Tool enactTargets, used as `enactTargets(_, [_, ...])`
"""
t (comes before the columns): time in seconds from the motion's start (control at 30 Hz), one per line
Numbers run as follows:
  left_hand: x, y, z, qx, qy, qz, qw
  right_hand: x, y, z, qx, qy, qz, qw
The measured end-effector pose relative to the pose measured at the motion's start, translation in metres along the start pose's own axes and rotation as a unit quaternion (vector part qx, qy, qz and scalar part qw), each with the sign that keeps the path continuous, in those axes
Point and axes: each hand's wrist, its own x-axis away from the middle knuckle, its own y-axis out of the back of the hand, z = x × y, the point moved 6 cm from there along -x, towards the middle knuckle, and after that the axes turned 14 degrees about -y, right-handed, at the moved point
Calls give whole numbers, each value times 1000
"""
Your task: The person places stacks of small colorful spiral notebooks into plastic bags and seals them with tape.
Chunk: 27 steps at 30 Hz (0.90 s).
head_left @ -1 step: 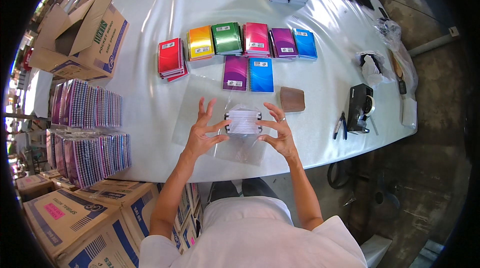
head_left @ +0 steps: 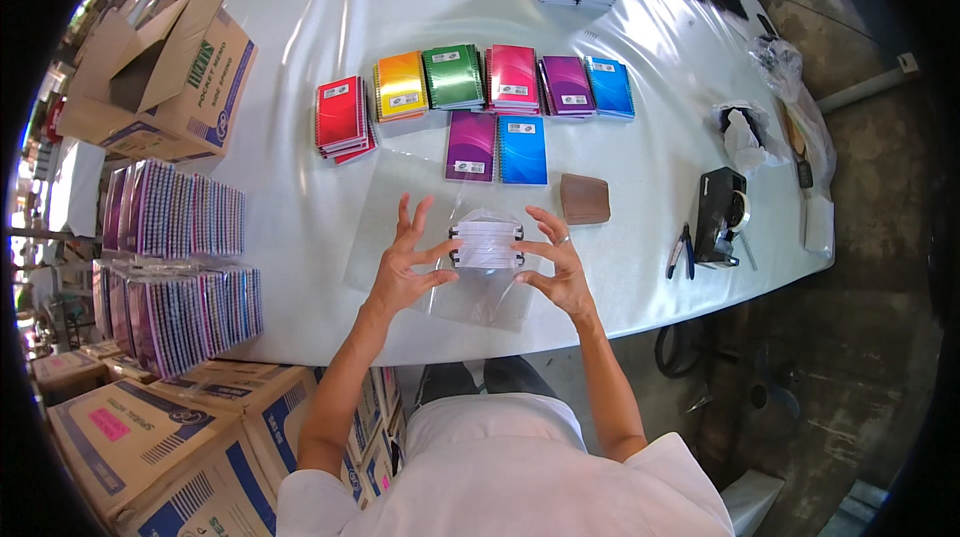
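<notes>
Between my hands, a small stack of spiral notebooks [head_left: 487, 244] stands with its page edges and dark spiral ends showing, inside a clear plastic bag [head_left: 487, 305]. My left hand [head_left: 408, 259] presses the stack's left side with index finger and thumb, its other fingers raised. On the opposite side my right hand [head_left: 560, 262], wearing a ring, holds it in the same way. Just beyond lie a purple notebook [head_left: 470, 148] and a blue notebook [head_left: 522, 151], side by side. A brown block-like piece [head_left: 585, 199] rests right of the bag.
Behind runs a row of notebook piles: red [head_left: 338, 117], yellow [head_left: 401, 84], green [head_left: 453, 77], pink [head_left: 513, 77], purple and blue. Packed notebooks [head_left: 180, 317] and an open carton [head_left: 190, 87] stand left. Pliers [head_left: 681, 252] and a black tape dispenser [head_left: 717, 217] sit right.
The bagged stack shifts very slightly between my fingers. Both hands keep nearly the same place and grip.
</notes>
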Motion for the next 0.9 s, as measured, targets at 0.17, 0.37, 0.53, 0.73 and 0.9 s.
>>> enactTargets(0.17, [14,15,13,75,13,-54,996,7,15,45,-93,42,-45,994])
enactTargets(0.37, [15,-1,10,92,43,-24,995,-4,-32,93,276,102,13,956])
enactTargets(0.53, [-11,-2,-7,-30,-24,79,996,10,34,54,-69,13,-62,996])
enactTargets(0.73, [-17,-4,-5,-29,-36,103,994,2,-10,-2,35,-18,7,999])
enactTargets(0.9, [-25,-3,-15,-80,-53,81,992,-3,-20,16,56,23,-31,998])
